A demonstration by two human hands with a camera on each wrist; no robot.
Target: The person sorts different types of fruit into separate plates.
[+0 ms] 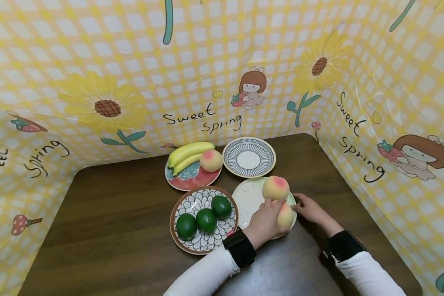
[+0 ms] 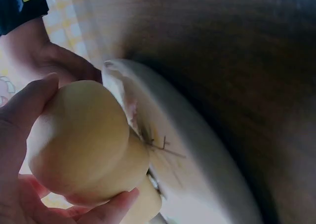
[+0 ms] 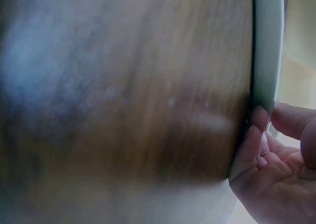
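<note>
My left hand [image 1: 269, 216] grips a yellow-pink peach [image 1: 286, 216] over the near right part of a white plate [image 1: 248, 198]. In the left wrist view the fingers and thumb [image 2: 22, 110] curl round the peach [image 2: 84, 140] just above the plate [image 2: 197, 159]. A second peach [image 1: 276, 187] sits on the far side of the same plate. My right hand [image 1: 307, 206] pinches the plate's right rim. The right wrist view shows its fingers [image 3: 259, 122] against the rim [image 3: 266, 51], with the thumb on the other side.
A red plate [image 1: 192, 181] carries bananas [image 1: 187, 153] and a peach [image 1: 211, 160]. A blue-striped plate [image 1: 249, 157] stands empty behind. A patterned plate [image 1: 203, 242] holds three green fruits. Yellow checked cloth walls [image 1: 392, 123] enclose the brown table [image 1: 114, 222] on three sides.
</note>
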